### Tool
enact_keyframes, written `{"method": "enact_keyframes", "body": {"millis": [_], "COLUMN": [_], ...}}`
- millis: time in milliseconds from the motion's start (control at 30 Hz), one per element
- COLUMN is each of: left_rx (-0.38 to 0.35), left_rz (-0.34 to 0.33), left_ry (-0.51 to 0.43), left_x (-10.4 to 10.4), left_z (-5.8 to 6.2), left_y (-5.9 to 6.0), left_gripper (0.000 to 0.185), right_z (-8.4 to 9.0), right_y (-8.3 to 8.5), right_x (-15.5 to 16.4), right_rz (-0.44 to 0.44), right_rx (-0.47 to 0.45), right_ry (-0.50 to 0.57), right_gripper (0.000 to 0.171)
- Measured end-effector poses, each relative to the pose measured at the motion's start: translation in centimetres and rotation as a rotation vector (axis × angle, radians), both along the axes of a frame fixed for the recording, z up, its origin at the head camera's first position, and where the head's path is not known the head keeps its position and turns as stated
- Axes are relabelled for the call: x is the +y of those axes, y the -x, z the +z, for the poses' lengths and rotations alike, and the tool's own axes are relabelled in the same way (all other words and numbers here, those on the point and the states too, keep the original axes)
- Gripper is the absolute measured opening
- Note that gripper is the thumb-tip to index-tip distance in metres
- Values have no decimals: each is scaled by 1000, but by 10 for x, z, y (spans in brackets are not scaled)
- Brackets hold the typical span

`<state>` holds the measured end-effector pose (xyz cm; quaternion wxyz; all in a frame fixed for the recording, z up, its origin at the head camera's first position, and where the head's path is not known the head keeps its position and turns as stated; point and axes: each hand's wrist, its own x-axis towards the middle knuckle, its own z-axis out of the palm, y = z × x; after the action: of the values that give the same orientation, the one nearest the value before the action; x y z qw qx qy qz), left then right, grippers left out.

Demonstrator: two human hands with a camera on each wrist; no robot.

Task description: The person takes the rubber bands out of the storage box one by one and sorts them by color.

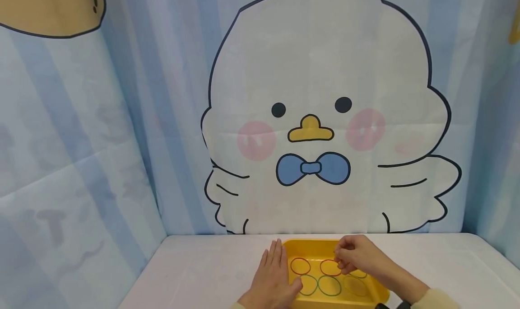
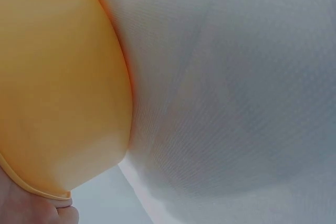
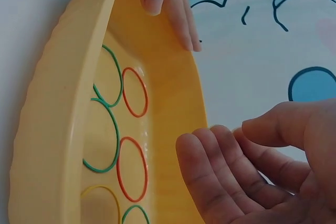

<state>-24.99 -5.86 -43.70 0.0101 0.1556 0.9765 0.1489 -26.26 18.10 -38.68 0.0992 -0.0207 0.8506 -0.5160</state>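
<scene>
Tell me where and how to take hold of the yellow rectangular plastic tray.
Probably best to grip the yellow rectangular plastic tray by its left and right edges, coming from outside and pinching the rim. Its walls stand up around a flat floor, offering an edge to hold, and gripping there should leave the thin round coloured rings inside undisturbed.

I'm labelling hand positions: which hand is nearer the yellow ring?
Right. The right hand is over the right part of the tray, close to the yellow ring; the left hand is farther, at the tray's left side.
</scene>
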Motion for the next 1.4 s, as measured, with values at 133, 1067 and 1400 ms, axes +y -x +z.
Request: {"method": "enact_keyframes", "body": {"millis": [133, 1067, 1400], "left_rx": [3, 4, 5], "left_rz": [8, 8, -4], "left_ry": [7, 36, 35], "left_x": [1, 0, 1], "left_z": [0, -3, -1], "left_y": [0, 3, 2], "left_gripper": [86, 83, 83], "right_z": [-2, -20, -25], "right_y": [3, 26, 27], "right_x": [-4, -43, -55], "right_rz": [35, -62, -82], "right_rx": [6, -23, -28], "right_ry": [21, -9, -56], "right_gripper": [19, 21, 16]}}
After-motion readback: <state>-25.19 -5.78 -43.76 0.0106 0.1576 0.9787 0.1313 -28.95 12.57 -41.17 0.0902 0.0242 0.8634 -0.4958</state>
